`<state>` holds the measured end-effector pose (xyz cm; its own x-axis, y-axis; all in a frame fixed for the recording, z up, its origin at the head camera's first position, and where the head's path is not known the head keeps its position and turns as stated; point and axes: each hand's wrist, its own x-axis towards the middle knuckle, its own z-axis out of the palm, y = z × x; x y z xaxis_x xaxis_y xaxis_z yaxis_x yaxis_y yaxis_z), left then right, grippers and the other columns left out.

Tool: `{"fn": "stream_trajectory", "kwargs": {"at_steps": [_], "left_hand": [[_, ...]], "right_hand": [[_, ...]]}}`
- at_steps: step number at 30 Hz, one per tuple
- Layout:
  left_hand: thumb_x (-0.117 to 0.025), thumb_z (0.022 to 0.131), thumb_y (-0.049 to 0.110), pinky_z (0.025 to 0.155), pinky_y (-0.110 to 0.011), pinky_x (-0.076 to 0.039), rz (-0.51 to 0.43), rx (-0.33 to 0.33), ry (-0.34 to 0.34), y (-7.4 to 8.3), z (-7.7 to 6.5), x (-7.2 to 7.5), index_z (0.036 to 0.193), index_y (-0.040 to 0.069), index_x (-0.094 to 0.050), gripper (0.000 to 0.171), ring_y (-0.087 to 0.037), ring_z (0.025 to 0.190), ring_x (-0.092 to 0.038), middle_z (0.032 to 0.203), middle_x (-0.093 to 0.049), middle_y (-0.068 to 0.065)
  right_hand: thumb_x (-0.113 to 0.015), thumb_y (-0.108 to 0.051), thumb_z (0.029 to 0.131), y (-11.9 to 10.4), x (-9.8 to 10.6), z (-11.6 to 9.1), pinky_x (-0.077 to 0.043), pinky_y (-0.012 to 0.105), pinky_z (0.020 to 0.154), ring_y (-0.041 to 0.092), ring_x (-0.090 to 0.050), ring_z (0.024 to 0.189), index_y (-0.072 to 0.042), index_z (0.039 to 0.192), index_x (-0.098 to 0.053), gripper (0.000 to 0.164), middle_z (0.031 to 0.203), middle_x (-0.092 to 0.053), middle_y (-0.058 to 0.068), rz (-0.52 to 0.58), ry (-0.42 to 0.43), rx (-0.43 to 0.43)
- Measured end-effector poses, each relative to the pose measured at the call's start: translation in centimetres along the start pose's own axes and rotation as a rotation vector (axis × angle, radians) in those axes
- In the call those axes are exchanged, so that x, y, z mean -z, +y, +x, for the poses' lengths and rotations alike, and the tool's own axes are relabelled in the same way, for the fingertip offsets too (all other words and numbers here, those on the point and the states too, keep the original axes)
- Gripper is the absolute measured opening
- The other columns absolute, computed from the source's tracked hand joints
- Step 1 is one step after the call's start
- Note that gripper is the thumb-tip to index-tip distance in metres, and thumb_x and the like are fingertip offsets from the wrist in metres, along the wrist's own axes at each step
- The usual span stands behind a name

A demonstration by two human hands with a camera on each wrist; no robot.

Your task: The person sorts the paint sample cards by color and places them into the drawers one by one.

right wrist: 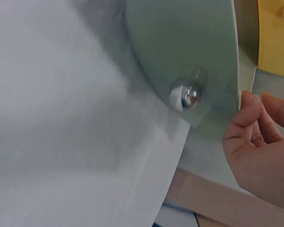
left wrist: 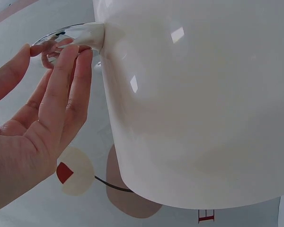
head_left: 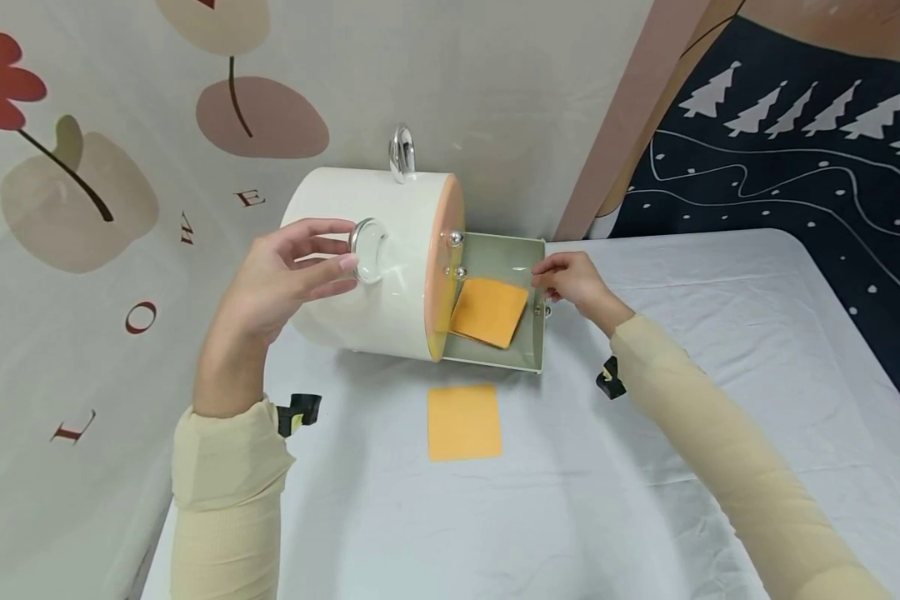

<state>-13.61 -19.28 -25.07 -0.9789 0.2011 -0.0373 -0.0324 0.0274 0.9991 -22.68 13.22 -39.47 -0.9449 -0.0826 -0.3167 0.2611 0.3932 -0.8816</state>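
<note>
A glossy white cylindrical box lies on its side, its near end edged in peach and yellow. My left hand holds a chrome loop handle on its wall between thumb and fingertips; the left wrist view shows the thumb and fingers at this handle. From the box's right end a sage-green drawer sticks out. My right hand pinches the rim of its front panel, above a round silver knob. A few orange square sheets lie inside the drawer.
A single orange square lies on the white tablecloth in front of the drawer. Another chrome handle rises from the box's far side. Behind hangs a printed curtain, and a dark tree-patterned cloth is at the right.
</note>
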Motion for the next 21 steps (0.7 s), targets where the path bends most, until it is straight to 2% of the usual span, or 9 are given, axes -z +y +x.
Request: {"fn": "stream_trajectory", "kwargs": {"at_steps": [5,12,17,21], "left_hand": [[-0.068,0.080,-0.001,0.078,-0.031,-0.056,-0.003,0.004,0.001,0.0,0.0,0.0,0.112,0.003,-0.060,0.033,-0.017,0.079,-0.062,0.098,-0.055,-0.012],[-0.068,0.080,-0.001,0.077,-0.031,-0.056,-0.009,0.002,0.003,0.0,0.0,0.1,0.112,0.003,-0.060,0.033,-0.017,0.078,-0.062,0.098,-0.055,-0.012],[-0.068,0.080,-0.002,0.076,-0.031,-0.057,-0.012,-0.003,0.008,0.0,0.0,0.1,0.112,0.002,-0.060,0.033,-0.017,0.077,-0.062,0.096,-0.056,-0.011],[-0.068,0.080,-0.002,0.076,-0.031,-0.057,-0.012,0.001,0.009,0.1,0.0,0.1,0.112,0.002,-0.060,0.034,-0.017,0.077,-0.062,0.096,-0.056,-0.011]], "right_hand": [[-0.058,-0.006,0.090,0.7,1.6,-1.1,-0.050,0.019,0.055,0.014,-0.050,0.063,0.006,0.108,-0.057,0.022,0.087,-0.062,0.006,-0.022,0.007,0.006],[-0.056,-0.005,0.090,3.3,2.9,-3.9,-0.053,0.022,0.061,0.014,-0.053,0.066,0.011,0.110,-0.054,0.025,0.089,-0.063,0.011,-0.038,-0.078,0.026],[-0.058,-0.004,0.088,6.1,2.0,-6.1,-0.055,0.027,0.067,0.018,-0.057,0.071,0.010,0.107,-0.055,0.024,0.094,-0.063,0.020,-0.064,-0.152,-0.009],[-0.061,-0.003,0.086,8.1,0.2,-7.6,-0.055,0.029,0.064,0.020,-0.059,0.069,0.008,0.103,-0.058,0.021,0.088,-0.064,0.019,-0.084,-0.191,-0.008]]}}
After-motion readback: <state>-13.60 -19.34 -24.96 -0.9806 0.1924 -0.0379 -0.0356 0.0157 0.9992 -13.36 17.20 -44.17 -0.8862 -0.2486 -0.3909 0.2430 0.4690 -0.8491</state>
